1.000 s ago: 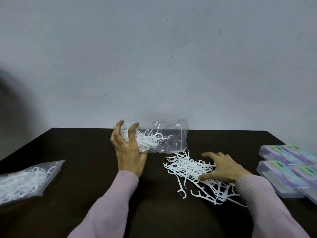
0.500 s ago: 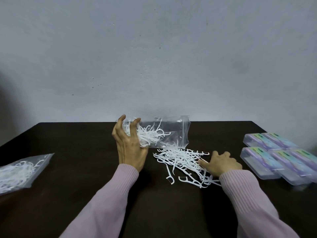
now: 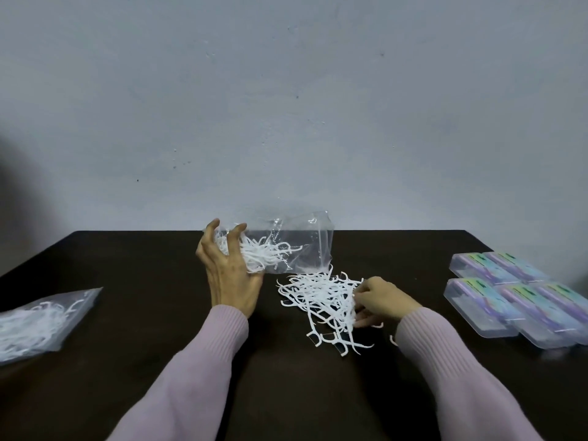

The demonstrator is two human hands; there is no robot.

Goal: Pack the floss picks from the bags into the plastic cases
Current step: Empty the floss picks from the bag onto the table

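A loose heap of thin white plastic floss picks [image 3: 321, 294] lies on the dark brown desk [image 3: 127, 313], just below the open mouth of a clear crinkled plastic bag [image 3: 299, 246] that has more picks bunched at its closed end. The left hand [image 3: 230, 275] has that end in its grip, fingers curled round the plastic and the picks inside. The right hand [image 3: 378, 300] rests at the heap's right edge with fingers curled into the picks, apparently gathering a bunch; how many it has hold of cannot be told.

Well apart to the right stand clear rectangular plastic cases with purple and green labels [image 3: 509, 294], lids seemingly closed. A second clear bag of white picks [image 3: 41, 319] lies at the far left.

The picks look tangled, so lifting a handful could drag stragglers along and scatter them over the desk edge. With the cases unopened, a full hand would have nowhere to unload.
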